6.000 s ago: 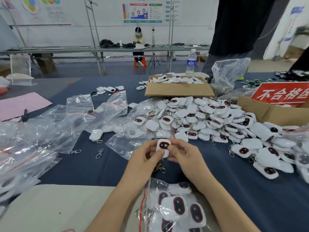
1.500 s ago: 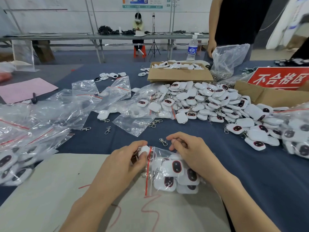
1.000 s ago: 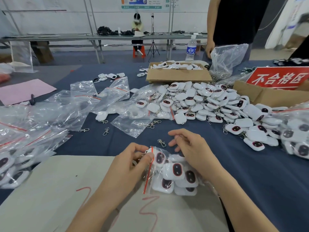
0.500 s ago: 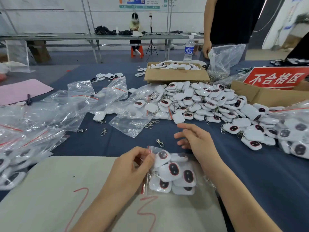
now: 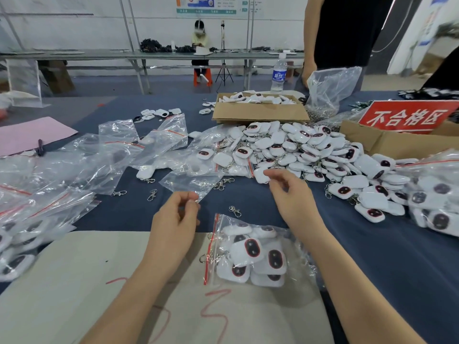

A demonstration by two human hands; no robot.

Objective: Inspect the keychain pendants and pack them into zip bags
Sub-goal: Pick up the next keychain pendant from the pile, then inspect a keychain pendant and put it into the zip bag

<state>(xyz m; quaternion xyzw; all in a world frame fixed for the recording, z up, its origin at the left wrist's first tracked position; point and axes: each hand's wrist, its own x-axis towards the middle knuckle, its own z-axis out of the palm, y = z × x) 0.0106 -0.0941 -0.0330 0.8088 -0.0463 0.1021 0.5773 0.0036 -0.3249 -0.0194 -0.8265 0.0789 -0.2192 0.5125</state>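
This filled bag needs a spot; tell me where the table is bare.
Bare: the beige sheet left of your left forearm, and the blue cloth right of your right forearm, below the pendant pile. Crowded: empty zip bags at left, loose clasps beyond the filled bag.

Single head-worn wide-angle view, aimed forward and down across the tabletop (image 5: 372,269).

Taken from above and behind the forearms, with the left hand (image 5: 173,219) and right hand (image 5: 293,197) close in the lower middle of the frame. Near part of the tabletop large along the bottom, far end small at mid-height, back wall (image 5: 74,26) across the top. Edges of the frame stretched by the lens.
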